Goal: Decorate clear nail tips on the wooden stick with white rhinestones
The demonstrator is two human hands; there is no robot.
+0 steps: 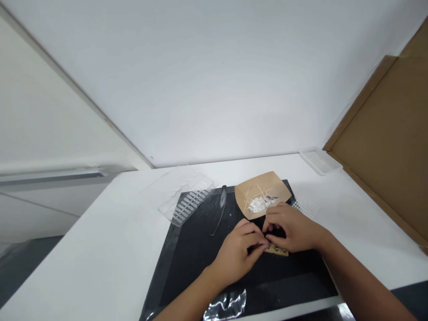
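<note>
My left hand and my right hand meet over the black mat, their fingertips nearly touching. The fingers of my left hand are pinched at the left end of a small tan strip, which has small dark round pieces on it. Thumb and index finger of my right hand come down at the strip's upper edge; whatever lies between them is too small to make out. Just beyond the hands sits a brown paper tray with white bits and thin sticks in it.
A curved dark-handled tool and a clear tray of pale oval pieces lie to the left. Right of the paper tray is a sheet of white dots. A clear container and cardboard stand at the right.
</note>
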